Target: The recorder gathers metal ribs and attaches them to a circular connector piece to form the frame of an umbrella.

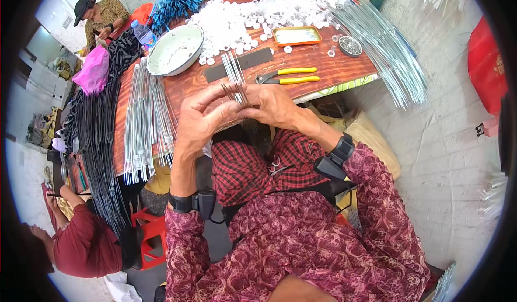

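Observation:
Over the table's near edge, a small bunch of thin metal wires [232,67] stands between my two hands, its upper ends fanned slightly apart. My left hand [200,117] has its fingers and thumb closed on the lower part of the bunch. From the other side, my right hand [273,106] pinches the same wires, its fingertips close to those of the left. The wires' lower ends are hidden behind the hands. Just beyond lies a flat dark strip [253,59]. Right of it rest cutting pliers [291,75] with yellow handles.
A heap of clear plastic pieces [264,12] covers the table's far side, by an orange-rimmed tray [297,36], a small dish [350,46] and a white basin [176,50]. Long wire bundles [144,119] hang over the edges. Two people [86,237] sit to the left.

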A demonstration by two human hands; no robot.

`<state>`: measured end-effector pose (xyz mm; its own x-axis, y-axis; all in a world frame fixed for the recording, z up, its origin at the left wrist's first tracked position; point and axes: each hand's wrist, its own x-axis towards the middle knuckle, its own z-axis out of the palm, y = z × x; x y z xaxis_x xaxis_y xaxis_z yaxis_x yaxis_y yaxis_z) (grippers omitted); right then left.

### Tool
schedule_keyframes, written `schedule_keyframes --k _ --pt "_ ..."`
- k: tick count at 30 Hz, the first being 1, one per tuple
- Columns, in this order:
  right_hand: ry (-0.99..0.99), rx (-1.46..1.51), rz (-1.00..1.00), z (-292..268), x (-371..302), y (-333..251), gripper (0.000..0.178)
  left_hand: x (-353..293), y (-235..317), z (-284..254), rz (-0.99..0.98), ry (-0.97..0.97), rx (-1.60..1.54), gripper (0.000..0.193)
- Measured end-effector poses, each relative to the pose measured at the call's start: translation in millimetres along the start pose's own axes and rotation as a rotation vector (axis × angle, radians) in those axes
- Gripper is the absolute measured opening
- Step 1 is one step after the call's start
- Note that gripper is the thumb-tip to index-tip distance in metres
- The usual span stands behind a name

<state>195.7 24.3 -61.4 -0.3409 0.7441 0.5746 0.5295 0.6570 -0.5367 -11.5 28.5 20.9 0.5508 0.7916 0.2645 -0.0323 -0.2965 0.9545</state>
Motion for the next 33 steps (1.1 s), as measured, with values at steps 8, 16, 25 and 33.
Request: schedule_keyframes --k 8,16,25,33 --pt "0.017 -0.011 -0.001 -1 -2 -2 0.028 -5 11 8 0.081 0.089 0.221 0.025" --pt "0.0 -0.022 -0.031 -3 -1 6 0.029 -2 -1 -4 0.182 0.057 0.399 0.024" --pt "-0.03 -0.054 0.012 1 -4 4 0.028 -9 -9 1 0.119 0.095 0.243 0.023" --pt "-0.003 -0.073 0.001 -1 -2 1 0.028 -8 -13 10 0.103 0.125 0.314 0.023"
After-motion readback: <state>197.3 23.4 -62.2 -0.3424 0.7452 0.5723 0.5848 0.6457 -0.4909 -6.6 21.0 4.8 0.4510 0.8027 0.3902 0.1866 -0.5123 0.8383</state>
